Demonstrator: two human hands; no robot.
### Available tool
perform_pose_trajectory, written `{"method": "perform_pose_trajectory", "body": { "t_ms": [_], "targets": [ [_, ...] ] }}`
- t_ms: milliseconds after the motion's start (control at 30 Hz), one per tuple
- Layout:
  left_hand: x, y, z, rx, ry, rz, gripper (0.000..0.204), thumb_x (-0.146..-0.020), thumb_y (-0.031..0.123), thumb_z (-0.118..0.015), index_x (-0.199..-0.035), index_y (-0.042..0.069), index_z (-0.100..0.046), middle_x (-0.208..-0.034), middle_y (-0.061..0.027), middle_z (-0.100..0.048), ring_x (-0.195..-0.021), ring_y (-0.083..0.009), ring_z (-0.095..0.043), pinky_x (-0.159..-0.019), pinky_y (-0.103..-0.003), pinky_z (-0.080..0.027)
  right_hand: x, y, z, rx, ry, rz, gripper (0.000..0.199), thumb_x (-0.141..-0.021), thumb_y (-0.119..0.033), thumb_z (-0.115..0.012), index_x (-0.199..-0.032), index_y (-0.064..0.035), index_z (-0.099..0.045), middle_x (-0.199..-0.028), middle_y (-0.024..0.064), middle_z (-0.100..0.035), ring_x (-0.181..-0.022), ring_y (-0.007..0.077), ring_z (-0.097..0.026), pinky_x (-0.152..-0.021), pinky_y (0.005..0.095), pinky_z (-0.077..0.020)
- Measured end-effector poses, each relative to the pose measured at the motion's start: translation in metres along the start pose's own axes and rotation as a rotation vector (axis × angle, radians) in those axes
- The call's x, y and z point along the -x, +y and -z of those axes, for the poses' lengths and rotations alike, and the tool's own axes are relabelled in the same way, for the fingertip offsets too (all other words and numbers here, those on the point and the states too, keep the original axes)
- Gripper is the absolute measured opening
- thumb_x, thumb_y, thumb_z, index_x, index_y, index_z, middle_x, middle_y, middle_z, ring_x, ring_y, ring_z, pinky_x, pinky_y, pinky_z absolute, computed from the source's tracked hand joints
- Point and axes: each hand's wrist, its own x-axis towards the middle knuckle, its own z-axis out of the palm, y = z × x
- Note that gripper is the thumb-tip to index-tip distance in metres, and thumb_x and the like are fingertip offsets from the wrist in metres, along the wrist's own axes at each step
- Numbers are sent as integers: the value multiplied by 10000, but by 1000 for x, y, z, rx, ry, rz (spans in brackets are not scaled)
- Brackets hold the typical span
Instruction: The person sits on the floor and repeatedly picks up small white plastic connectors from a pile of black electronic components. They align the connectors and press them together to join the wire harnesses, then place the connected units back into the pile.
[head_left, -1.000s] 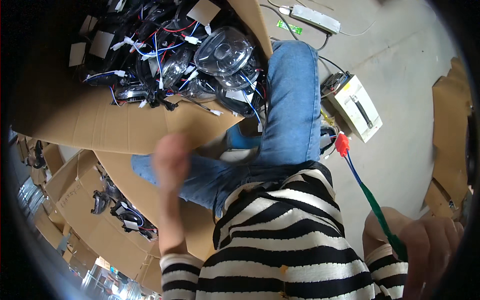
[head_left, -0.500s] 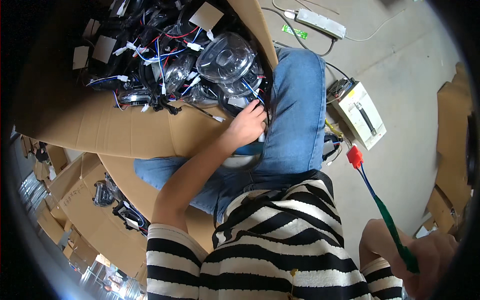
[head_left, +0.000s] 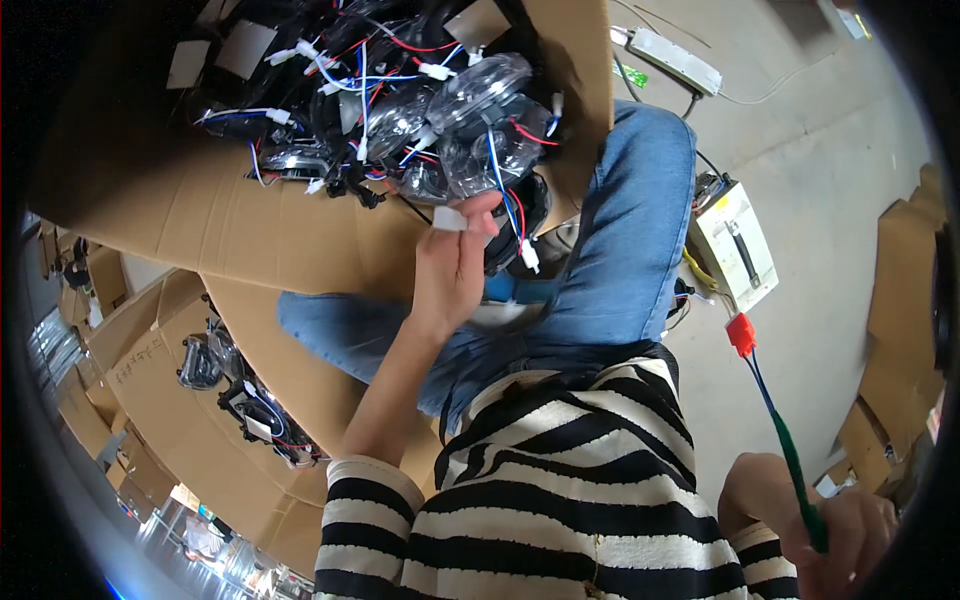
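Grey floor (head_left: 800, 150); left fingers (head_left: 483, 203) against white label (head_left: 449, 219), grip unclear; right fingers (head_left: 876, 520) tight round green cable (head_left: 794, 470).

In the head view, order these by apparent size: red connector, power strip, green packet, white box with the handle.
1. White box
2. Power strip
3. Unranked: red connector and green packet look close; the connector seems nearer.

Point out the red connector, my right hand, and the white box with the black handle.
Red connector (head_left: 741, 335): head view, middle of its red housing.
Right hand (head_left: 845, 535): head view, middle of the hand.
White box (head_left: 743, 249): head view, on its black handle.
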Motion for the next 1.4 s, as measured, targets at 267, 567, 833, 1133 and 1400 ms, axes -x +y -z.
{"method": "perform_pose_trajectory", "body": {
  "t_ms": [267, 567, 833, 1133, 1400],
  "targets": [
    [34, 56, 43, 141, -2, -218, 277, -831, -4, -402, -1089, -11, -503, -757, -107, -497, -618, -173, -468, -566, -251, -394, 27, 78, -3, 662, 85, -650, 179, -812, -171, -502, -687, -46, -525, -626, 70, -546, -540, 159, -498, -486, 267, -353],
    [40, 11, 78, 51, -40, 20, 266, -891, 115, -360, -1085, 1, -504, -880, -79, -546, -756, -141, -548, -689, -250, -436, 19, 116, -12, 602, -320, -819, 19, -747, 14, -518, -744, 22, -535, -671, 104, -532, -572, 240, -509, -510, 317, -390],
    [41, 41, 79, 342, 56, -73, 277, -833, 5, -369, -1070, -11, -512, -810, -111, -544, -714, -195, -545, -686, -283, -436, 22, 123, -13, 638, -324, -840, 24, -745, 8, -524, -757, 17, -542, -659, 96, -530, -551, 232, -505, -484, 304, -382],
    [66, 25, 68, -195, -117, -183, 394, -702, 25, -556, -1090, 35, -490, -772, -99, -496, -656, -261, -525, -583, -347, -434, 9, 142, -26, 749, -369, -811, 28, -716, -7, -538, -743, -1, -531, -619, 95, -498, -544, 247, -498, -485, 326, -382],
    [73, 26, 57, -294, -193, -230, 433, -711, 71, -558, -1131, 21, -463, -777, -94, -442, -662, -248, -503, -591, -344, -428, 5, 148, -28, 845, -403, -787, 33, -714, -30, -531, -739, -11, -521, -651, 108, -507, -586, 273, -507, -520, 345, -400]
  ]
}}
